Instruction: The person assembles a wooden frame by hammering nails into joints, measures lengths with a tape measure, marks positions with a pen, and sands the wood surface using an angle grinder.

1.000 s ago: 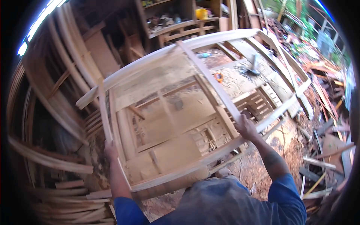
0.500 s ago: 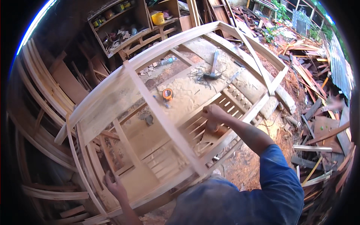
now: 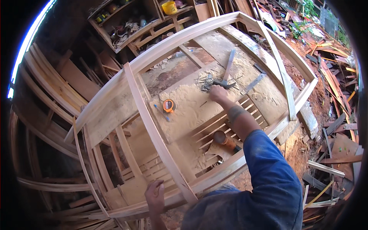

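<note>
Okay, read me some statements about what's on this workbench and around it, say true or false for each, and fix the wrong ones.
1. The right hand is down by the loose nails and claw hammer. True.
2. The orange tape measure lies on a sawdust-strewn board. True.
3. The left hand holds the tape measure. False: the tape measure lies well apart from it.
4. The bucket in the background is blue. False: it is yellow.

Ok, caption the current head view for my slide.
Right hand by loose nails and a hammer, reached across a pale wooden frame; left hand loosely curled near its front rail.
</note>
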`<state>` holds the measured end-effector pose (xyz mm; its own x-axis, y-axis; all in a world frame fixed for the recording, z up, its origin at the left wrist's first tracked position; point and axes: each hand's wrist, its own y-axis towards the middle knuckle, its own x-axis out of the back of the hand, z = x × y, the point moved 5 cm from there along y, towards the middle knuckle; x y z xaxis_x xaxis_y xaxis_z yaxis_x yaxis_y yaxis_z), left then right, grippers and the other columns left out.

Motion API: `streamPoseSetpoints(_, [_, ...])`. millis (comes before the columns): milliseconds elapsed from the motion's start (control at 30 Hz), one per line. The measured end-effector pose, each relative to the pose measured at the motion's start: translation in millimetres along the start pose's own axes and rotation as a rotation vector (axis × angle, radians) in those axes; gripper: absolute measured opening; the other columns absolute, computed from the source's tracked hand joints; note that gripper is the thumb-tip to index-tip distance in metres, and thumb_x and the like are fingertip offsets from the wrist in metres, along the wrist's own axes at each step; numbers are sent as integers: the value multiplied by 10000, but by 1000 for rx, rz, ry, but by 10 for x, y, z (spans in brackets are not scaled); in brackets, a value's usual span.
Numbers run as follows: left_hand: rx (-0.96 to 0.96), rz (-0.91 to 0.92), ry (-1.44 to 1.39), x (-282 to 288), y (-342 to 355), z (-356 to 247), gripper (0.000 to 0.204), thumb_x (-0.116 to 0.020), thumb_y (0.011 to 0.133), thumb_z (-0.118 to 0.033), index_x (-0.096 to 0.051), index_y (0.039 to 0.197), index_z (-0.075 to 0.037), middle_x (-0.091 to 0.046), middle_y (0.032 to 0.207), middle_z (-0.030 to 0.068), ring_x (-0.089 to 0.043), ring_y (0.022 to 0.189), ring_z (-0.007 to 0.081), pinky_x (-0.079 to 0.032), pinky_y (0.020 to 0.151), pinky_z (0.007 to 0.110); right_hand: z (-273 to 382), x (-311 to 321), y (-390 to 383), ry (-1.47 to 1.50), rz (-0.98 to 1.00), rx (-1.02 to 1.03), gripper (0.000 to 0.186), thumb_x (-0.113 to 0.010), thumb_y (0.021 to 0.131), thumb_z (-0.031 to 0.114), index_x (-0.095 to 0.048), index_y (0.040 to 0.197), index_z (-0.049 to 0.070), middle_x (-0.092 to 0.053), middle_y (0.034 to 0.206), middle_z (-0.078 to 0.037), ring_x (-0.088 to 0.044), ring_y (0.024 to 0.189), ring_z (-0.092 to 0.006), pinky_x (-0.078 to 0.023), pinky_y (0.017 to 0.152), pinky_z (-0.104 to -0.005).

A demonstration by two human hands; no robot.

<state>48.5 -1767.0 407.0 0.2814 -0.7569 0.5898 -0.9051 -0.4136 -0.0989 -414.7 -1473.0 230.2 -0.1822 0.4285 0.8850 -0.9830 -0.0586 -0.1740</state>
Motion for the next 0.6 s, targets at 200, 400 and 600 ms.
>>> streamPoseSetpoints(200, [-28,99,-264,-426,446,-289,175,-597,951,-38,-675,1092,31,-672,1046,103,-635,977,180,-485,927,311,-156,388,103,92,-23,119,290,-610,853,240,-714,939,-17,-705,915,-258,-706,897,-416,-567,792,-478])
streamPoseSetpoints(400, [250,92,-935,-1041,1003,-298,371,-497,1046,-256,-560,1291,17,-640,1146,112,-609,1096,220,-468,1002,384,493,512,-346,285,74,386,313,-636,897,273,-688,841,-31,-683,787,-243,-677,708,-355,-525,681,-460])
streamPoseSetpoints(600, [639,237,-1456,-2162,1997,-760,505,-393,1060,-449,-556,1250,-11,-615,1200,126,-570,1174,273,-455,1015,482,1205,625,-1429,456,236,510,266,-603,890,246,-707,926,4,-702,855,-226,-689,818,-398,-518,774,-480])
